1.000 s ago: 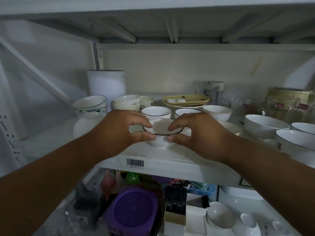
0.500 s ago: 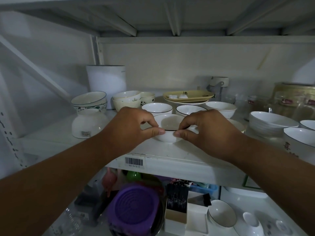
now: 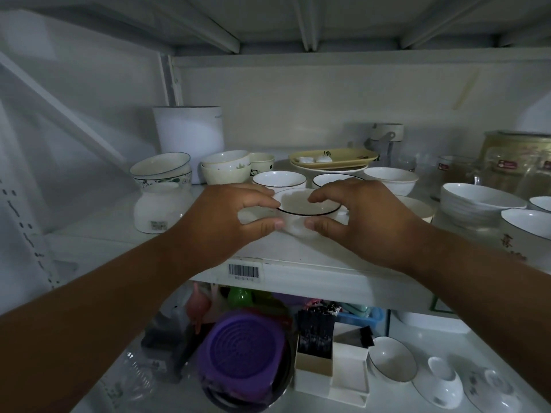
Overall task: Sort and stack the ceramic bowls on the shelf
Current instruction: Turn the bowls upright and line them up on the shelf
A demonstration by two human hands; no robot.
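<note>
1. Gripping a small white bowl (image 3: 308, 207) with a thin dark rim line, both hands are on it at the near-middle of the shelf (image 3: 298, 257): left hand (image 3: 226, 217) wraps the left side, right hand (image 3: 362, 216) the right, thumbs on the near wall and fingers curled over the rim.
2. Can't tell if the bowl sits on the shelf or is just off it; its base is hidden behind the thumbs.
3. Readable stuff: a barcode sticker (image 3: 243, 271) on the shelf's front edge, with a code under it that's too small to read. An upside-down white bowl (image 3: 161, 208) on the left has a little label, also unreadable. The yellow tray (image 3: 334, 158) at the far side shows one dark character. A big bowl at the right edge (image 3: 526, 234) has reddish characters on its wall. Glass jars (image 3: 507, 168) far right carry red labels, too blurry.
4. Edges and room: the held bowl is close to the shelf's front lip. Right behind it are two more dark-rimmed white bowls (image 3: 278, 178), nearly touching, so it's tight on the far side. Bare shelf shows to the near left, between the upside-down bowl and the left hand.
5. A stack of white bowls (image 3: 477, 204) sits to the right, and a white canister (image 3: 189, 138) stands far left.
</note>
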